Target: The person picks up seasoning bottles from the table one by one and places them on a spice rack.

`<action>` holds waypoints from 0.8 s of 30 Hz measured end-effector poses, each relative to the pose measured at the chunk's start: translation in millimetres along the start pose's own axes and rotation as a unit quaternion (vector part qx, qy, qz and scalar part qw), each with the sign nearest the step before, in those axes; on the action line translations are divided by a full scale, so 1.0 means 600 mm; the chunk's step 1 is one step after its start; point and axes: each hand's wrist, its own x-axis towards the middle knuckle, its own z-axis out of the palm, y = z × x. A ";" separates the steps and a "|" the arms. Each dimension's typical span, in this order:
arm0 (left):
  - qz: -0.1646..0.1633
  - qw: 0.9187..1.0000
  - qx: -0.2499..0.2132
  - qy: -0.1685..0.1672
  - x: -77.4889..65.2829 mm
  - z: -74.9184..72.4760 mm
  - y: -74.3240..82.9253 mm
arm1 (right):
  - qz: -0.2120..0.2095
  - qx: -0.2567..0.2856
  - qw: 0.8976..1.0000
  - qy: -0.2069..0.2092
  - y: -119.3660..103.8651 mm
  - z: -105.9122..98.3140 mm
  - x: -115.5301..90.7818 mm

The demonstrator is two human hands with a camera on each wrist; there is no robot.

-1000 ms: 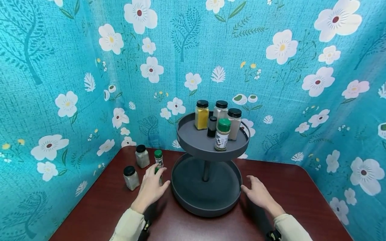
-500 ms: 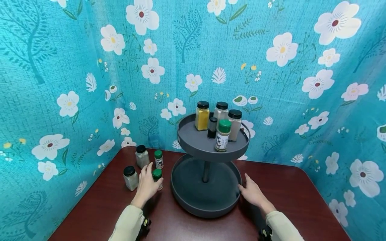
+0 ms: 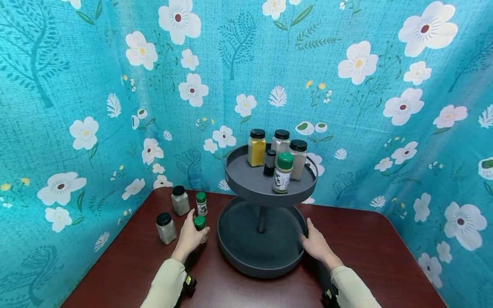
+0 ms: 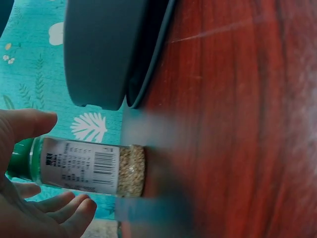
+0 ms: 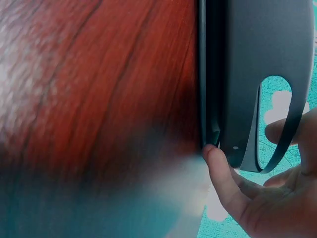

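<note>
The left hand (image 3: pixel 188 238) brackets a vertical jar (image 4: pixel 81 166) — green cap (image 3: pixel 199 221) up.

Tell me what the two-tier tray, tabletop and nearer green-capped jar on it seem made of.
Two-tier tray: smooth, even dark gray, fairly matte; perhaps plastic or coated metal.
Tabletop: streaky wood grain, glossy reflections; wood or laminate, I can't tell.
Jar: clear body showing tan grains, glass or plastic; smooth green cap, likely plastic.
</note>
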 end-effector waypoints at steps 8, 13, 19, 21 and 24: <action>-0.006 1.000 -0.017 0.006 0.000 0.012 -0.011 | -0.015 -0.018 1.000 0.018 -0.006 0.006 -0.004; -0.006 1.000 -0.019 0.015 -0.004 0.011 -0.015 | -0.014 -0.013 1.000 0.019 -0.005 0.010 -0.003; -0.010 1.000 0.012 0.018 -0.005 0.012 -0.019 | -0.014 -0.018 1.000 0.018 0.001 0.009 -0.003; -0.007 1.000 0.024 0.015 -0.006 0.013 -0.020 | -0.016 -0.019 1.000 0.018 0.002 0.009 -0.003; -0.003 1.000 0.026 0.013 -0.007 0.013 -0.020 | -0.014 -0.020 1.000 0.015 0.003 0.009 -0.004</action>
